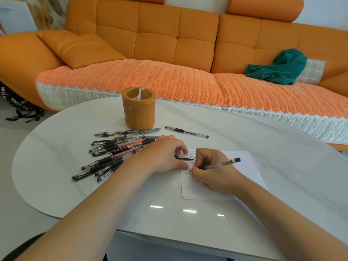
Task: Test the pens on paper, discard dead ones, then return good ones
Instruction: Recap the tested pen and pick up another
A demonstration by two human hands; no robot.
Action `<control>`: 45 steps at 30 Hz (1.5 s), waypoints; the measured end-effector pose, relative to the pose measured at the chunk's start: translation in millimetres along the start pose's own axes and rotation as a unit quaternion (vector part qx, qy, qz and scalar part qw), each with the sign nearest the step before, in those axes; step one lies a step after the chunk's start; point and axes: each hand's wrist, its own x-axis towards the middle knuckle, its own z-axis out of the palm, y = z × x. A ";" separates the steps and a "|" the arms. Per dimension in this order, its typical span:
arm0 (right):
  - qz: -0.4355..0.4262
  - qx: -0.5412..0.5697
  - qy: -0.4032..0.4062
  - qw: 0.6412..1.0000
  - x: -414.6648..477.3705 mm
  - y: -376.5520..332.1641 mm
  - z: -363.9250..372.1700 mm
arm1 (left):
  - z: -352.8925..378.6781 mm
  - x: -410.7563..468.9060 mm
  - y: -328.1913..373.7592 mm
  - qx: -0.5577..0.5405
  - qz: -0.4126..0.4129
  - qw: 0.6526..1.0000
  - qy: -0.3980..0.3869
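Head view: a sheet of white paper (235,178) is seen lying on a glossy white table (75,185), with rows of small written marks (191,153) near its top left corner. A clear-barrelled pen (222,163) is gripped in the right hand (211,170), whose fingers are curled round the barrel, and the tip is set down on the paper just below the marks. The left hand (165,153) is rested on the table at the left edge of the sheet, fingers bent, and a black pen cap (183,157) is held between its thumb and forefinger over the marks. A loose pile of capped pens (113,153), black ones and a few red, is spread on the table to the left of that hand, partly covered by the wrist. One more black pen (186,132) is laid apart, just to the right of an orange cylindrical pen holder (138,110), which is stood upright behind the pile; something pale is seen inside it. An orange sofa (169,44) with a green cloth (278,68) on its seat is seen beyond the table.
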 end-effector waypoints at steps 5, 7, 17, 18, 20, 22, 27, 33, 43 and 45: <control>-0.001 -0.013 -0.007 1.000 0.5 0.8 -0.1 | -0.9 0.3 1.0 -0.005 0.000 1.000 0.001; 0.002 -0.005 -0.019 1.000 0.5 0.0 -1.2 | -0.6 0.4 0.9 -0.004 -0.001 1.000 0.001; -0.002 0.013 -0.009 1.000 0.3 -0.4 -0.9 | -0.6 -0.3 0.5 0.002 0.003 1.000 0.002; -0.003 0.015 -0.011 1.000 0.2 -0.6 -0.9 | -0.7 -0.3 0.5 0.001 0.002 1.000 0.002; -0.002 0.016 -0.020 1.000 0.6 -0.4 -0.8 | -0.7 -0.3 0.5 0.001 0.001 1.000 0.001; 0.002 0.014 -0.029 0.999 0.9 -0.2 -1.3 | -0.7 -0.2 0.7 0.002 0.001 1.000 0.001; 0.008 0.007 -0.024 1.000 0.5 -0.9 -1.6 | -0.8 -0.2 0.6 -0.003 -0.001 1.000 -0.001; 0.019 0.066 0.002 0.998 0.8 -2.6 -2.4 | 0.3 -0.2 -0.2 -0.005 0.001 1.000 0.004; 0.013 0.139 0.060 0.988 -0.5 -4.5 -7.4 | -0.1 -2.5 -4.1 0.002 0.021 0.999 0.029; 0.021 0.159 0.059 0.985 0.4 -5.0 -7.9 | -0.2 -2.9 -5.3 0.002 0.011 0.999 0.039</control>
